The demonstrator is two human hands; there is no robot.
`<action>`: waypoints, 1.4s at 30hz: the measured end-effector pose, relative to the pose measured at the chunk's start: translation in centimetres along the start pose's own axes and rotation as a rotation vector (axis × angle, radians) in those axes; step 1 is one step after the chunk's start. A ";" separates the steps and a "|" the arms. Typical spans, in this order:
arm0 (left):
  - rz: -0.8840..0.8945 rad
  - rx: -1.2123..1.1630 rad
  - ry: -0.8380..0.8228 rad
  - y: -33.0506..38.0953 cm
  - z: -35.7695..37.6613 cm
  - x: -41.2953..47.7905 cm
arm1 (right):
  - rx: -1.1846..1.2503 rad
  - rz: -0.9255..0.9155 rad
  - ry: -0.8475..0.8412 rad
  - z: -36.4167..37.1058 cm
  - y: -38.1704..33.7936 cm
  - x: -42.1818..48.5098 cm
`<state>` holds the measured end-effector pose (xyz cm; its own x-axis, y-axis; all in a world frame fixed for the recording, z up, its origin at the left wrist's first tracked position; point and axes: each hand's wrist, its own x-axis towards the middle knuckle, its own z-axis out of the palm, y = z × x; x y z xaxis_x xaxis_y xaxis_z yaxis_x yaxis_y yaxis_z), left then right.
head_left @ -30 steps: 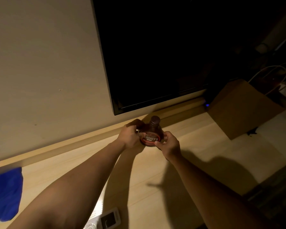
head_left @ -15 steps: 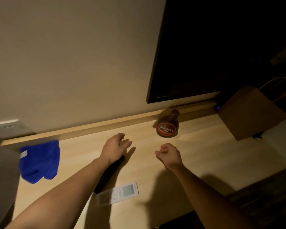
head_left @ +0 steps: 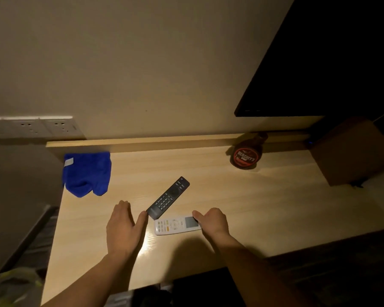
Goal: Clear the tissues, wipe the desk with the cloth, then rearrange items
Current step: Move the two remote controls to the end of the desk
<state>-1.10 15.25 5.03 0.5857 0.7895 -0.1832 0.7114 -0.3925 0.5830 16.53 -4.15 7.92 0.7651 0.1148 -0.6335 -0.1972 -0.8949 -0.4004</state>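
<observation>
On the light wooden desk [head_left: 264, 207] a black remote [head_left: 169, 197] lies at a slant, and a white remote [head_left: 175, 226] lies crosswise just below it. My left hand [head_left: 122, 231] is flat and open, its thumb touching the black remote's near end. My right hand [head_left: 213, 222] covers the white remote's right end with the thumb on its screen; its fingers are hidden. A blue cloth [head_left: 87, 173] lies crumpled at the desk's back left corner. A brown syrup bottle [head_left: 245, 155] stands at the back right by the wall ledge.
A dark screen [head_left: 330, 63] hangs on the wall at the upper right. A brown paper bag [head_left: 353, 151] stands at the desk's right end. Wall sockets [head_left: 31, 127] sit at the left. A pale plastic bag [head_left: 13, 286] shows at the lower left.
Both hands let go of the syrup bottle, which stays by the ledge. They drew back toward me and left, down to the two remotes; the view swung left.
</observation>
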 end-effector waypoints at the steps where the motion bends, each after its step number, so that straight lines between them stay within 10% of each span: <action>1: 0.007 0.038 0.002 -0.8 0.5 -0.5 | 0.049 0.058 0.004 0.7 0.2 -0.4; 8: -0.012 0.284 -0.007 -2.8 4.5 -3.1 | 0.483 0.349 -0.091 6.1 1.5 -1.0; 18: -0.008 0.380 -0.001 -3.2 5.3 -3.0 | 0.527 0.236 0.102 9.3 0.1 0.0; 42: -0.019 0.409 0.028 -3.4 5.8 -2.6 | 0.837 0.138 0.335 -7.9 3.8 10.4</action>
<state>-2.81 11.83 -1.10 0.5640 0.8088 -0.1663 0.8212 -0.5284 0.2155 28.57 -9.76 5.04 0.8139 -0.2187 -0.5382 -0.5805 -0.2707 -0.7679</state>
